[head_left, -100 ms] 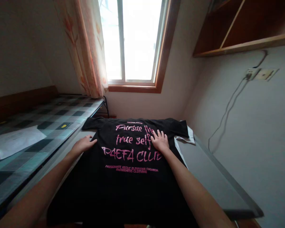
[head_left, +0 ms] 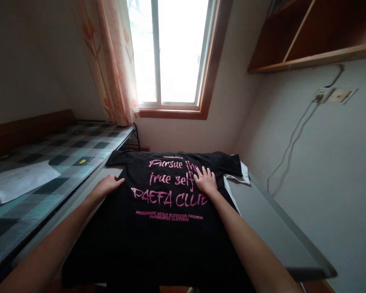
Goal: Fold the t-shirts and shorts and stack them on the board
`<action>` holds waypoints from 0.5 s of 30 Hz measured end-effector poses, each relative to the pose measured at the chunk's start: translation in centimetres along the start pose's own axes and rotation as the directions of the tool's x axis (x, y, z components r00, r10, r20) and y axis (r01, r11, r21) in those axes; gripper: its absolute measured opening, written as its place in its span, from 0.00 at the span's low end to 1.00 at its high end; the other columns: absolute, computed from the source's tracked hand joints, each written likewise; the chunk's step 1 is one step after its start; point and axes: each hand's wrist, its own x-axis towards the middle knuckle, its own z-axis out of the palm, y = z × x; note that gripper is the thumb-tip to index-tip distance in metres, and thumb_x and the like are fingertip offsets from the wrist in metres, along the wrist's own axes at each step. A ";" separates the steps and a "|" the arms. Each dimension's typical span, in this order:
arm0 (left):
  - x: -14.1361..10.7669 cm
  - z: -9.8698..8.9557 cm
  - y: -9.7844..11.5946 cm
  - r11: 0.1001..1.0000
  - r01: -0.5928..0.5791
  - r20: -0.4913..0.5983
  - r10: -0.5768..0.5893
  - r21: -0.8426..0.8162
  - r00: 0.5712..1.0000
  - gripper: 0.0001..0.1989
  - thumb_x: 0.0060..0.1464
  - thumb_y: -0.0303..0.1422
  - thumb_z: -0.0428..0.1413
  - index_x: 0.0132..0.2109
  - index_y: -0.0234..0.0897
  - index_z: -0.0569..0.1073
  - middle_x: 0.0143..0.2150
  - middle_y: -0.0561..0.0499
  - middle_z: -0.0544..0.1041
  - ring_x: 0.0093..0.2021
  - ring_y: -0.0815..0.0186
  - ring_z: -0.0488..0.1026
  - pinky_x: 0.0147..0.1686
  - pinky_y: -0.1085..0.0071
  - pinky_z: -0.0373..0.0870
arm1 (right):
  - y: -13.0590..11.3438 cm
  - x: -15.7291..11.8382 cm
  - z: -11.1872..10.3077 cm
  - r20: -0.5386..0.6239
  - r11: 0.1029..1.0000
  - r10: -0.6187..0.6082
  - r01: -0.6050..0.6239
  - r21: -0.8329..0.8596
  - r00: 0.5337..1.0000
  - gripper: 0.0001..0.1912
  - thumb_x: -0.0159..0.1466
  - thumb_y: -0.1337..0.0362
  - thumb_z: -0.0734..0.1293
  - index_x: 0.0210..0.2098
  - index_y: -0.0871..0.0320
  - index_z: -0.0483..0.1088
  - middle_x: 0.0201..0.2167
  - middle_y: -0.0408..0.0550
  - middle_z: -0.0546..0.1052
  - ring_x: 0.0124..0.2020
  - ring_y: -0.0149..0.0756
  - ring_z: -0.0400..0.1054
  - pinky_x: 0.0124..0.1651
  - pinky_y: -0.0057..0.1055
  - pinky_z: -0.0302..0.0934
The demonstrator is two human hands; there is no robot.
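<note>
Black shirt (head_left: 171,244), pink lettering (head_left: 169,197); green-grey checked mattress (head_left: 79,144).

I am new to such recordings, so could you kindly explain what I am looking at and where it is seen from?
There is no machine here: a camera worn on a person's head looks forward and down. A black, short-sleeved fabric T-shirt with pink lettering lies spread on a flat grey table, white cloth showing beyond its right side. The person's bare right hand rests on the shirt, fingers spread; the bare left hand is at its left edge, though whether it grips there is unclear.
</note>
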 end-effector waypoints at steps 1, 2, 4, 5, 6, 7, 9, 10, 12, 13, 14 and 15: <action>0.0 0.1 0.0 1.000 0.010 0.013 -0.010 -0.005 1.000 0.24 0.49 0.51 0.51 0.34 0.31 0.75 0.36 0.38 0.80 0.41 0.49 0.77 0.34 0.67 0.69 | 0.0 0.0 0.0 0.006 1.000 0.001 -0.001 -0.006 1.000 0.32 0.69 0.49 0.46 0.70 0.50 0.45 0.71 0.49 0.48 0.70 0.48 0.39 0.67 0.45 0.34; -0.1 0.1 0.0 1.000 0.020 0.033 -0.019 -0.008 0.999 0.24 0.49 0.51 0.50 0.31 0.32 0.74 0.33 0.39 0.80 0.39 0.49 0.78 0.32 0.67 0.68 | 0.0 0.0 -0.1 0.012 1.000 0.002 -0.002 -0.010 1.000 0.32 0.69 0.49 0.46 0.71 0.50 0.45 0.71 0.49 0.48 0.70 0.48 0.39 0.67 0.45 0.34; -0.4 0.1 0.3 0.999 0.026 0.084 -0.023 -0.028 0.996 0.24 0.49 0.52 0.50 0.26 0.34 0.73 0.29 0.41 0.79 0.35 0.50 0.78 0.29 0.67 0.67 | 0.0 0.0 -0.2 0.018 1.000 0.003 -0.003 -0.011 1.000 0.33 0.69 0.49 0.46 0.71 0.50 0.44 0.71 0.49 0.48 0.70 0.48 0.39 0.67 0.46 0.34; -0.7 0.1 0.6 0.999 0.022 0.108 -0.017 -0.044 0.994 0.24 0.49 0.52 0.50 0.25 0.34 0.73 0.28 0.42 0.79 0.34 0.50 0.78 0.28 0.68 0.67 | 0.0 0.0 -0.2 0.016 1.000 0.002 -0.002 -0.009 1.000 0.33 0.69 0.49 0.46 0.71 0.50 0.45 0.71 0.49 0.48 0.70 0.48 0.39 0.67 0.46 0.34; -1.0 0.1 0.8 0.998 0.008 0.125 -0.001 -0.057 0.992 0.23 0.49 0.51 0.51 0.25 0.34 0.73 0.28 0.42 0.79 0.34 0.51 0.78 0.29 0.68 0.67 | 0.0 0.0 -0.2 0.014 1.000 0.001 -0.001 -0.006 1.000 0.33 0.69 0.49 0.46 0.71 0.50 0.45 0.71 0.49 0.48 0.70 0.48 0.39 0.66 0.46 0.35; -1.4 0.1 1.0 0.998 -0.013 0.131 0.021 -0.066 0.991 0.23 0.49 0.51 0.51 0.27 0.34 0.74 0.30 0.43 0.80 0.35 0.51 0.78 0.30 0.68 0.68 | 0.0 0.0 -0.2 0.012 1.000 0.000 0.000 -0.002 1.000 0.33 0.69 0.48 0.46 0.70 0.50 0.45 0.71 0.50 0.49 0.70 0.48 0.39 0.66 0.46 0.35; -2.1 0.2 1.4 0.997 -0.046 0.115 0.052 -0.056 0.992 0.22 0.50 0.51 0.51 0.33 0.34 0.75 0.35 0.42 0.81 0.39 0.51 0.78 0.34 0.67 0.69 | 0.0 0.1 -0.2 0.007 1.000 -0.005 0.005 0.005 1.000 0.32 0.69 0.49 0.46 0.70 0.51 0.46 0.71 0.50 0.49 0.70 0.49 0.40 0.66 0.46 0.35; -2.5 0.2 1.4 0.998 -0.051 0.094 0.054 -0.034 0.994 0.23 0.50 0.50 0.51 0.37 0.33 0.76 0.38 0.41 0.81 0.41 0.50 0.78 0.36 0.67 0.70 | 0.0 0.1 -0.2 0.003 1.000 -0.007 0.007 0.011 1.000 0.32 0.69 0.49 0.47 0.70 0.51 0.47 0.71 0.50 0.50 0.70 0.49 0.40 0.66 0.47 0.36; -3.2 0.3 1.4 0.998 -0.049 0.044 0.048 0.031 0.998 0.26 0.52 0.51 0.50 0.43 0.32 0.75 0.44 0.38 0.80 0.45 0.49 0.77 0.39 0.65 0.70 | 0.1 0.2 -0.2 -0.014 0.999 -0.014 0.014 0.032 1.000 0.32 0.69 0.48 0.49 0.69 0.51 0.50 0.70 0.51 0.51 0.69 0.49 0.42 0.66 0.47 0.38; -3.5 0.3 1.4 0.997 -0.047 0.026 0.045 0.065 0.999 0.27 0.52 0.52 0.49 0.45 0.32 0.74 0.46 0.36 0.79 0.46 0.48 0.77 0.40 0.65 0.70 | 0.3 0.2 -0.2 -0.032 0.999 -0.021 0.023 0.047 0.999 0.31 0.69 0.48 0.50 0.68 0.51 0.53 0.70 0.51 0.52 0.69 0.49 0.43 0.65 0.47 0.39; -3.8 0.2 1.3 0.995 -0.045 0.020 0.044 0.092 0.999 0.28 0.52 0.52 0.49 0.46 0.32 0.74 0.47 0.36 0.79 0.47 0.48 0.76 0.41 0.64 0.70 | 0.5 0.3 -0.3 -0.057 0.997 -0.035 0.039 0.066 0.998 0.31 0.69 0.49 0.51 0.67 0.52 0.56 0.69 0.51 0.55 0.68 0.49 0.45 0.65 0.46 0.41; -4.1 0.2 1.2 0.993 -0.045 0.026 0.042 0.112 0.999 0.29 0.52 0.53 0.48 0.47 0.32 0.74 0.47 0.35 0.78 0.48 0.47 0.76 0.41 0.64 0.69 | 0.8 0.3 -0.4 -0.087 0.994 -0.054 0.062 0.089 0.995 0.29 0.69 0.49 0.52 0.65 0.52 0.59 0.68 0.52 0.58 0.67 0.48 0.48 0.64 0.45 0.43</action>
